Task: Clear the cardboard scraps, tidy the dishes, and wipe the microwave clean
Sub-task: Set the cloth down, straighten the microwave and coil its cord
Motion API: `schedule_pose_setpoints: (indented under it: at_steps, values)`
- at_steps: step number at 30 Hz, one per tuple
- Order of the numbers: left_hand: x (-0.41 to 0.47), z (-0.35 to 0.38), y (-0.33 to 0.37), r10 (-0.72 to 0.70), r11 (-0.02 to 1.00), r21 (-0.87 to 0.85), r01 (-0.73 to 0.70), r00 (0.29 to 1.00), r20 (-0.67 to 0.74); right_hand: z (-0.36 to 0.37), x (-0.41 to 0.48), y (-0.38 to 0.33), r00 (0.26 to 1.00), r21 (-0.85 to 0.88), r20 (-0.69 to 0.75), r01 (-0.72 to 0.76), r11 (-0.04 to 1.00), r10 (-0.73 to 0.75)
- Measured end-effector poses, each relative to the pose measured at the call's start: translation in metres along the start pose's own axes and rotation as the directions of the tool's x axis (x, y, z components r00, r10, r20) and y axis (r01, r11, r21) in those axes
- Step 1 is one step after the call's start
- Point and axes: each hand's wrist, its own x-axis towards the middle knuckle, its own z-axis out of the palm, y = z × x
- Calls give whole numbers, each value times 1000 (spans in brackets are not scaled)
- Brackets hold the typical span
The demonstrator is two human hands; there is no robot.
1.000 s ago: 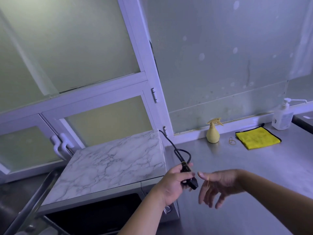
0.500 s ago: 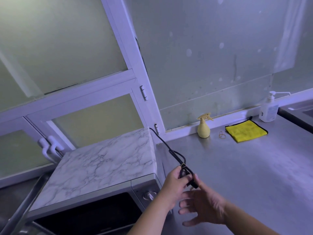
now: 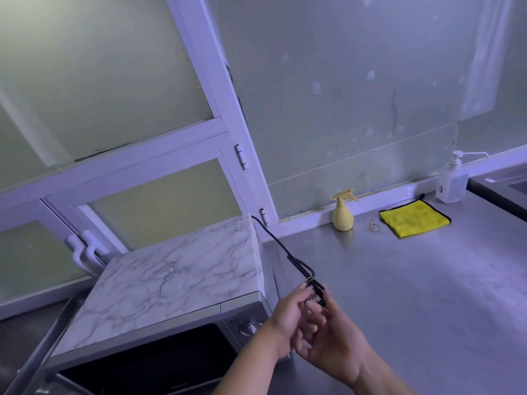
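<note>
A microwave (image 3: 176, 283) with a marble-patterned top and dark door stands at the lower left on a steel counter (image 3: 413, 295). Its black power cord (image 3: 281, 246) runs from the back right corner down to a folded bundle bound by a rubber band. My left hand (image 3: 288, 317) grips the folded end of the cord beside the microwave's knob. My right hand (image 3: 333, 337) is just right of it, fingers curled at the bundle's end, pinching a thin rubber band there. A yellow cloth (image 3: 413, 220) and a small yellow spray bottle (image 3: 343, 212) sit by the wall.
A loose rubber band (image 3: 374, 226) lies between the spray bottle and the cloth. A clear pump bottle (image 3: 452, 181) stands at the back right, next to a dark sink edge (image 3: 499, 192). Frosted windows with white frames rise behind the microwave.
My right hand moved in from an open spread position to meet my left hand at the cord's end. The camera view shifted slightly left and down.
</note>
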Motion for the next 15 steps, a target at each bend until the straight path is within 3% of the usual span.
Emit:
schedule_pose_setpoints:
  at_steps: [2, 4, 6, 10, 12, 15]
  values:
    - [-4, -1, 6, -38, 959, -272, 86, 983, 179, 4, -5, -6, 996, 77, 91, -25, 997, 18]
    - [-8, 1, 11, -4, 905, -410, 111, 967, 253, 4, -8, -11, 987, 147, 156, -54, 988, 31]
    - [-7, 3, 11, 36, 926, -374, 40, 980, 194, 2, -8, -12, 982, 179, 186, -67, 982, 33]
    - [2, 1, 7, 99, 989, -115, -95, 995, 31, 2, -5, -15, 989, 151, 149, -20, 988, -3]
    - [4, 1, 8, 104, 992, -76, -102, 994, 19, 3, -4, -20, 993, 135, 112, 19, 991, -34]
    - [7, 7, 13, -3, 992, -130, 0, 1000, -30, 4, -2, -25, 996, 102, 58, 59, 993, -65]
